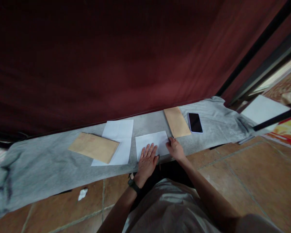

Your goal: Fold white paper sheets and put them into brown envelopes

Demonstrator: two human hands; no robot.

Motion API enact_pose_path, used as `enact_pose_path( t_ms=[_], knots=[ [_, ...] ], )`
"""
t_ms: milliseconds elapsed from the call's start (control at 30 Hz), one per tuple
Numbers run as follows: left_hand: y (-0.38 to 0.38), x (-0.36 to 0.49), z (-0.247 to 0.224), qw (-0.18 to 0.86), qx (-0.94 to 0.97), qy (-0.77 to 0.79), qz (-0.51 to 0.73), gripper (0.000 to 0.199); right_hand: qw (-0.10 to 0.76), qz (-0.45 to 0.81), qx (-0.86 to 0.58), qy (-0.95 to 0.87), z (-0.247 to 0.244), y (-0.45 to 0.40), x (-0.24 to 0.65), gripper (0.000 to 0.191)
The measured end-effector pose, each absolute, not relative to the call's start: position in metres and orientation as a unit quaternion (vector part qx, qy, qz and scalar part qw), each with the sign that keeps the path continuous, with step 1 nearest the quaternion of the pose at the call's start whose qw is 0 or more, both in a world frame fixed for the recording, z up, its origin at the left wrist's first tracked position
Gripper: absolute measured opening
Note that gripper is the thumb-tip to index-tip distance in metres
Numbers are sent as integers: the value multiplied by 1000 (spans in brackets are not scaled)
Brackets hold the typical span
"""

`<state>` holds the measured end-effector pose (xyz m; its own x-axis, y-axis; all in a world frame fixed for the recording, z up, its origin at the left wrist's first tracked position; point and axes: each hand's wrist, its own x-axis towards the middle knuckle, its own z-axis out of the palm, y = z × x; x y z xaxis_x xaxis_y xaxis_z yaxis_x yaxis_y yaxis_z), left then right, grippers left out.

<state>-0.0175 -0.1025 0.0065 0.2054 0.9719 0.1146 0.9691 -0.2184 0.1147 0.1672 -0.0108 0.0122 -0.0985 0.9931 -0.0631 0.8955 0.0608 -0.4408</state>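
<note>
A white sheet of paper (157,139) lies on the grey cloth in front of me. My left hand (147,161), with a dark watch at the wrist, rests flat on its lower part, fingers spread. At the sheet's right edge is my right hand (175,149), its fingers closed at the paper; a small dark thing shows beside them, too small to make out. Left of this, a brown envelope (94,146) overlaps another white sheet (120,129) with a crease across it. A second brown envelope (177,122) lies beyond my right hand.
A phone (195,123) lies right of the second envelope. The grey cloth (50,161) covers a long narrow surface against a dark red panel (99,64). A crumpled white scrap (82,194) is on the tiled floor. Dark bars stand at the right.
</note>
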Motion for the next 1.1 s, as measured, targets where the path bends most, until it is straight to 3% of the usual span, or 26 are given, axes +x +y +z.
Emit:
enact_pose_path(
  t_ms=[300,467,700,1100],
  knots=[
    [-89,-18,2,12,767,636,87,56,134,153,-674,-710,22,4,165,18],
    [-82,-22,2,13,769,633,83,56,145,81,-656,-736,21,-4,161,31],
    [-83,-26,1,4,784,617,70,57,185,94,-429,-879,-2,-31,134,47],
    [-83,-26,7,10,787,611,83,63,191,65,-445,-873,-7,-38,126,52]
  ],
)
